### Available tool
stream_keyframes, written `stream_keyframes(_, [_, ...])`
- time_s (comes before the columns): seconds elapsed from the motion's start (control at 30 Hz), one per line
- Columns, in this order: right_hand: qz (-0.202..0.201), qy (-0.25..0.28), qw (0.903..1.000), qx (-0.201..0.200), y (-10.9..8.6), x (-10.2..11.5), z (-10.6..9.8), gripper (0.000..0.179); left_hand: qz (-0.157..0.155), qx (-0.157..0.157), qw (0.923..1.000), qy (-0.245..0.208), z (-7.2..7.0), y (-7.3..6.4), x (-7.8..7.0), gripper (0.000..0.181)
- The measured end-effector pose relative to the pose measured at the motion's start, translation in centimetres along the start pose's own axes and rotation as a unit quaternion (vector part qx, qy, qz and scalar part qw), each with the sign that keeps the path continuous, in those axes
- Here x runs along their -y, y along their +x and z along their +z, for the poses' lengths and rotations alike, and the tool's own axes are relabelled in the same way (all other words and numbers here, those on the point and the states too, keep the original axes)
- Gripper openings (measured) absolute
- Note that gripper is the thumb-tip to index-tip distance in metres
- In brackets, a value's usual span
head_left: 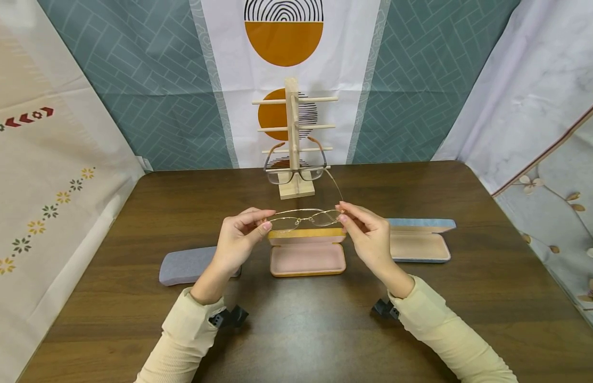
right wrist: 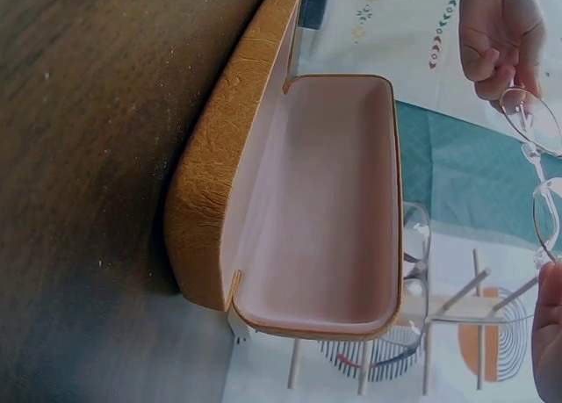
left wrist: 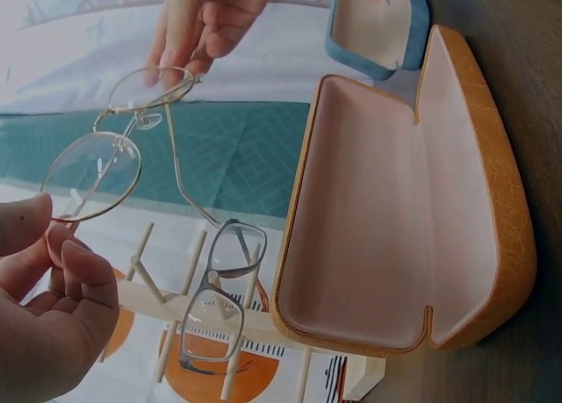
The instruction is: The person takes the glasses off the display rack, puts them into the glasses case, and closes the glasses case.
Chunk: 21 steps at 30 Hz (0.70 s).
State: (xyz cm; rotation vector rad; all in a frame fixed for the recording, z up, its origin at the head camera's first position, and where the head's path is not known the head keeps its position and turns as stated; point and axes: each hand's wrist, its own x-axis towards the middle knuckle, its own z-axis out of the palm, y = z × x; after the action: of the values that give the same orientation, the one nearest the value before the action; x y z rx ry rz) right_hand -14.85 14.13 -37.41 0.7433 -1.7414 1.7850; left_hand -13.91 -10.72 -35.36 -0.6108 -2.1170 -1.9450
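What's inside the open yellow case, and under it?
Inside the yellow case: only pink lining shows, nothing lying on it. Under: wooden table shows around the base; the patch directly beneath is covered, so can't tell.

So there's a dark brown wooden counter (head_left: pixel 306 346) with a closed grey-blue case (head_left: pixel 187 265) over on the left and a blue case (head_left: pixel 418 248) sitting open on the right, pale lining showing. Toward the back, a light wood peg stand (head_left: pixel 292 114) has some dark-framed glasses (head_left: pixel 295 171) low down on it. Behind that, a teal-and-white backdrop (head_left: pixel 421 80) with orange circle prints, plus flowery cloth (head_left: pixel 52 159) along the left.
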Motion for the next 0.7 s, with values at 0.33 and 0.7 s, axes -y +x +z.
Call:
stream_keyframes(0.33, [0.006,-0.007,0.9999,-0.006,-0.04,0.02,0.05,0.025,0.005,0.002,1.0,0.002,0.04,-0.01,0.1,0.019])
stream_keyframes(0.7, [0.003,0.01,0.9999,0.001,-0.13,-0.08,0.0,0.025,-0.002,0.009,0.9999,0.008,0.26,-0.07,-0.85,0.017])
